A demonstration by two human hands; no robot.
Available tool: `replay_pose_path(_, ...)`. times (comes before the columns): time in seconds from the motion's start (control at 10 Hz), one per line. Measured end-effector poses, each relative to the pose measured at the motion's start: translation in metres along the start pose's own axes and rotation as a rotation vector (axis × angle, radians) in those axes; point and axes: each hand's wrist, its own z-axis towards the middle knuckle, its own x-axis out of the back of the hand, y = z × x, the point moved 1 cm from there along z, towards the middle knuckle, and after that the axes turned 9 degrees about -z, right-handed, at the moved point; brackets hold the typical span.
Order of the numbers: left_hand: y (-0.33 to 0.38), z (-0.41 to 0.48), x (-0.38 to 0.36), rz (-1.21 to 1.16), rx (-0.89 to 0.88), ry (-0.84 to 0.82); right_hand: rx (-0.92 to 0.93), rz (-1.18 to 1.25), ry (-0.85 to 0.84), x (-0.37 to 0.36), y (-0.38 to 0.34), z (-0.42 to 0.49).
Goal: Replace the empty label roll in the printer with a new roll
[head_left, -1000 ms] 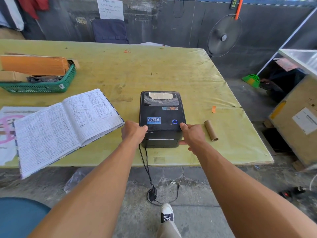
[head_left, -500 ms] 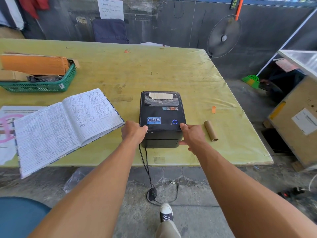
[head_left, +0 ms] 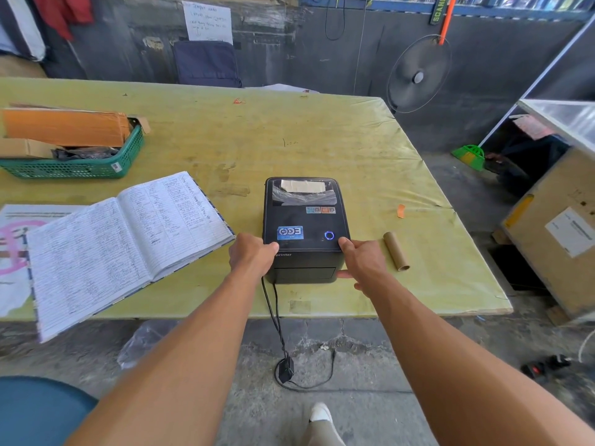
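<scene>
1. The left hand (head_left: 252, 254) clasps the front left corner of the printer (head_left: 305, 226), thumb on the lid edge, fingers curled round the side.
2. The right hand (head_left: 363, 262) grips the front right corner likewise, thumb up on the lid, fingers wrapped down the side.
3. The word "printer" is readable in pale letters on the front, just beside the left thumb; a blue sticker sits above it, its text too small to read, and a blue ring light glows near the right thumb.
4. The printer is a glossy black plastic box with rounded edges, lid closed, standing near the front edge of the desk (head_left: 289, 130); a tan patch shows through its clear window at 12 o'clock.
5. A bare brown cardboard core (head_left: 396, 251) lies at 3 o'clock of the printer, just beside the right hand.
6. An open handwritten ledger (head_left: 119, 239) lies at 9 o'clock; a green mesh basket (head_left: 80, 167) sits at 10 o'clock.
</scene>
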Motion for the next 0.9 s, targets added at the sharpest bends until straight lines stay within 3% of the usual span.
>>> replay_pose_path(0.4, 0.011, 0.005, 0.011, 0.063, 0.057, -0.133, -0.062, 0.023, -0.114, 0.017, -0.01, 0.001)
replay_pose_path(0.6, 0.032, 0.017, 0.018, 0.201, 0.149, -0.284, -0.086, -0.155, -0.217, 0.037, -0.036, 0.012)
replay_pose_path(0.7, 0.02, 0.024, 0.03, 0.1, 0.196, -0.345, 0.0, -0.452, -0.264, 0.043, -0.041, 0.019)
replay_pose_path(0.8, -0.003, 0.024, 0.041, -0.118, 0.244, -0.291, 0.033, -0.378, -0.213, 0.049, -0.037, 0.035)
replay_pose_path(0.9, -0.041, 0.013, 0.037, -0.177, 0.301, -0.183, 0.073, -0.192, -0.164, 0.056, -0.037, 0.042)
